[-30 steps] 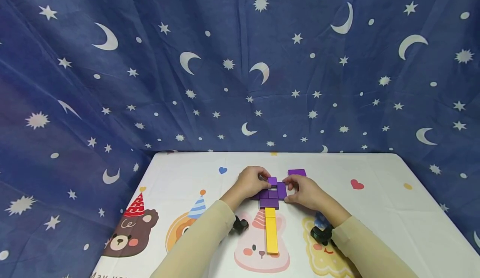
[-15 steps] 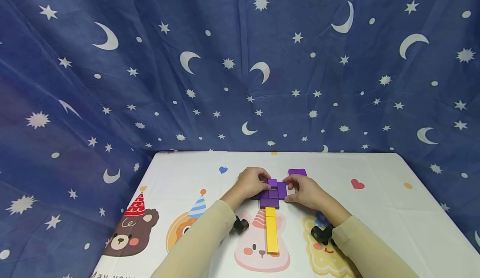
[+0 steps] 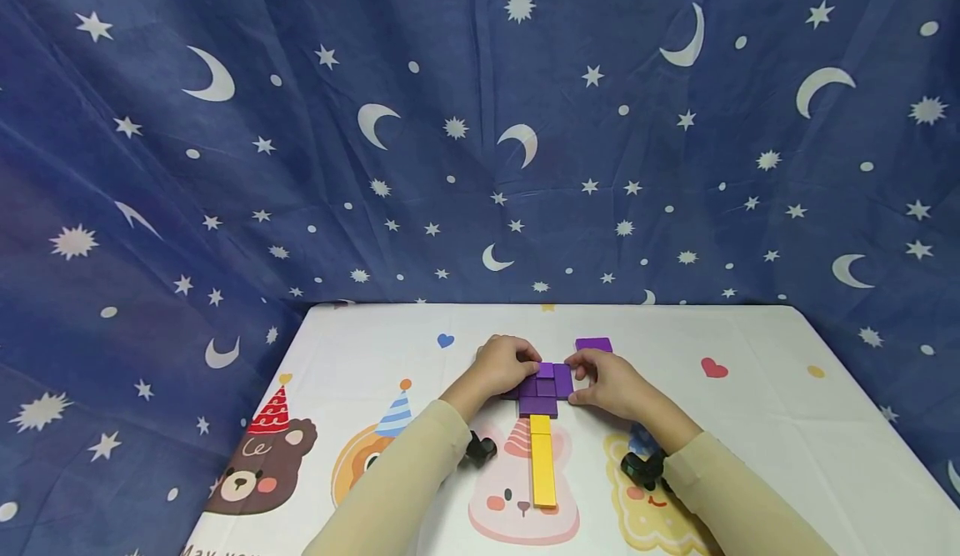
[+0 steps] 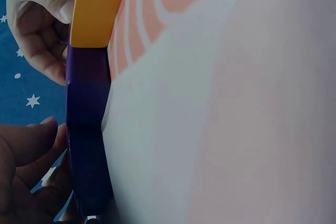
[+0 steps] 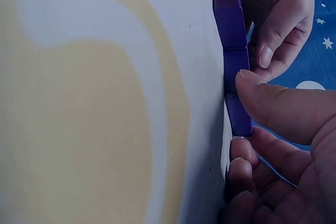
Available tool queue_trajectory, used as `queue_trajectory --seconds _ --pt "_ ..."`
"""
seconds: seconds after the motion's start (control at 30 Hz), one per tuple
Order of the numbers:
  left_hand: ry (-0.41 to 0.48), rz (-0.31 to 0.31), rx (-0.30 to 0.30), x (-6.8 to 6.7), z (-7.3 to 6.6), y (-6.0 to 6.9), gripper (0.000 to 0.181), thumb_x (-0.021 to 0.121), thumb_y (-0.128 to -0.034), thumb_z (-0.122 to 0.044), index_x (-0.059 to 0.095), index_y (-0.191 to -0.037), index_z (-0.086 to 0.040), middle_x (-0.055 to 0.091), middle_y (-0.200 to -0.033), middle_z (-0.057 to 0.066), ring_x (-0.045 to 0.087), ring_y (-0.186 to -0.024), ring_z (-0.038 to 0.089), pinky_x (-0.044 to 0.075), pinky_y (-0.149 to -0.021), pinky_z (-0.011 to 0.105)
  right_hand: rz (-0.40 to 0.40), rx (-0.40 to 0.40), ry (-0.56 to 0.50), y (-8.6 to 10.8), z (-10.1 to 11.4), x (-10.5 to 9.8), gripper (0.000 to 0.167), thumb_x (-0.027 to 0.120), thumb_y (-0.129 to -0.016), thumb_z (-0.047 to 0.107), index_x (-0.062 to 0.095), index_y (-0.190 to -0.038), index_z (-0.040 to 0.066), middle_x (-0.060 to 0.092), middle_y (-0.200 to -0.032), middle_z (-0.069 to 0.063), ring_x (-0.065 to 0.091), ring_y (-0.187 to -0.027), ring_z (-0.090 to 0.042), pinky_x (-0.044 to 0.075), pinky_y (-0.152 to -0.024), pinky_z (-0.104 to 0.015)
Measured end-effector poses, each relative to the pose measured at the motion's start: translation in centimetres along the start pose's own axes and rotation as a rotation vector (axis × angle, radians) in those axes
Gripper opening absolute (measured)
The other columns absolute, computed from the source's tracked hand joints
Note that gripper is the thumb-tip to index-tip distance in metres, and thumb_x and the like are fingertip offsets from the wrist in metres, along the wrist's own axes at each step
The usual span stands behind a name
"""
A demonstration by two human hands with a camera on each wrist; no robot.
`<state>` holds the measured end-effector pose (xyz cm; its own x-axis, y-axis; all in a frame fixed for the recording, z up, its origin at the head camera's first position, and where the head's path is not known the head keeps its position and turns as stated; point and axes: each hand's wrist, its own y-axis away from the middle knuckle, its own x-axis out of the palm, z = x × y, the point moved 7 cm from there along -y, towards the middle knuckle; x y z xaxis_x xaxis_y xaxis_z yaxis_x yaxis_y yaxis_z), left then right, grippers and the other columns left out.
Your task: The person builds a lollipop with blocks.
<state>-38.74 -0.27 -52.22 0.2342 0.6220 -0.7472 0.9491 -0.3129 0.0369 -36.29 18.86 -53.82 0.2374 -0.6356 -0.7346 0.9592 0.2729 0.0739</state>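
Observation:
Several flat purple blocks lie together on the table in a cluster, ringing a small gap. At its far side, my left hand [image 3: 508, 366] pinches a small purple block [image 3: 546, 370] with thumb and index finger. My right hand [image 3: 611, 383] grips the upright purple block [image 3: 563, 381] on the right of the cluster, its thumb at the near end and index finger at the far end. A yellow strip [image 3: 543, 468] runs toward me from the cluster. In the right wrist view, the right thumb [image 5: 273, 98] rests against the purple edge. My left palm hides some blocks.
Behind my right hand lies a loose purple block [image 3: 594, 345]. The table's white cloth [image 3: 375, 339] carries printed animals and hearts. A dark blue curtain [image 3: 420, 231] with stars and moons hangs behind the table.
The small purple block in my left hand has come down and toward me, closing the white gap against the cluster. My right hand has stayed in place.

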Motion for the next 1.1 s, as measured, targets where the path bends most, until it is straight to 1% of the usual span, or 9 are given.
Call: queue_trajectory --seconds 0.3,0.4,0.47,0.57,0.7,0.9,1.0,1.1 --pt "-0.055 -0.019 0.016 0.0 -0.2 -0.2 0.011 0.074 -0.1012 -0.030 0.082 -0.094 -0.027 0.076 -0.093 -0.010 0.061 -0.109 0.018 0.041 -0.104 0.048 -0.005 0.000 0.006 0.0 0.2 -0.1 0.054 0.095 -0.079 0.014 0.071 -0.127 0.008 0.062 -0.097 -0.002 0.053 -0.087 -0.018 0.043 -0.075 -0.030" --pt "-0.047 -0.020 0.015 -0.1 -0.2 -0.2 0.011 0.073 -0.1019 -0.030 0.082 -0.097 -0.025 0.078 -0.096 -0.009 0.061 -0.110 0.018 0.042 -0.105 0.048 -0.004 0.006 0.006 0.1 0.3 -0.1 0.055 0.095 -0.079 0.014 0.071 -0.128 0.008 0.061 -0.097 -0.002 0.053 -0.087 -0.018 0.044 -0.076 -0.031" --pt "-0.021 -0.018 0.009 -0.2 -0.1 -0.1 0.011 0.072 -0.1028 -0.027 0.082 -0.103 -0.023 0.078 -0.101 -0.006 0.063 -0.112 0.019 0.043 -0.107 0.049 -0.004 0.011 0.006 0.1 0.3 -0.1 0.055 0.095 -0.079 0.014 0.071 -0.128 0.008 0.061 -0.097 -0.002 0.053 -0.088 -0.019 0.044 -0.076 -0.031" --pt "0.056 -0.009 -0.004 -0.5 0.2 0.0 0.016 0.068 -0.1050 -0.021 0.081 -0.114 -0.018 0.078 -0.110 -0.001 0.066 -0.114 0.021 0.047 -0.110 0.048 -0.006 0.014 0.006 0.1 0.3 -0.1 0.055 0.095 -0.079 0.014 0.071 -0.128 0.008 0.061 -0.097 -0.002 0.053 -0.088 -0.019 0.044 -0.076 -0.032" --pt "0.144 -0.008 -0.002 -1.2 0.9 -0.1 0.020 0.066 -0.1056 -0.017 0.079 -0.121 -0.013 0.077 -0.112 0.002 0.068 -0.109 0.020 0.053 -0.106 0.046 -0.009 0.009 0.005 0.2 0.3 -0.1 0.055 0.095 -0.079 0.013 0.071 -0.128 0.008 0.061 -0.097 -0.002 0.052 -0.088 -0.018 0.044 -0.076 -0.031" --pt "0.160 -0.028 0.027 -2.8 1.8 0.1 0.023 0.073 -0.1000 -0.016 0.078 -0.122 -0.010 0.078 -0.109 0.003 0.070 -0.104 0.019 0.056 -0.098 0.041 -0.006 -0.004 0.004 0.2 0.4 0.0 0.054 0.095 -0.079 0.013 0.071 -0.127 0.008 0.061 -0.097 -0.002 0.052 -0.088 -0.018 0.044 -0.076 -0.030" --pt "0.174 -0.026 0.017 -3.6 2.3 0.4 0.029 0.075 -0.0967 -0.018 0.077 -0.124 -0.008 0.077 -0.111 0.005 0.070 -0.103 0.020 0.057 -0.092 0.038 -0.005 -0.011 0.002 0.2 0.4 0.0 0.054 0.095 -0.079 0.012 0.071 -0.127 0.007 0.061 -0.096 -0.002 0.052 -0.088 -0.018 0.043 -0.076 -0.030" --pt "0.189 -0.010 -0.006 -4.2 2.9 0.7 0.038 0.080 -0.0929 -0.020 0.074 -0.128 -0.007 0.074 -0.112 0.007 0.068 -0.100 0.019 0.056 -0.089 0.036 -0.004 -0.017 0.001 0.2 0.3 0.0 0.054 0.094 -0.079 0.013 0.071 -0.127 0.007 0.061 -0.096 -0.002 0.052 -0.088 -0.018 0.043 -0.076 -0.030"
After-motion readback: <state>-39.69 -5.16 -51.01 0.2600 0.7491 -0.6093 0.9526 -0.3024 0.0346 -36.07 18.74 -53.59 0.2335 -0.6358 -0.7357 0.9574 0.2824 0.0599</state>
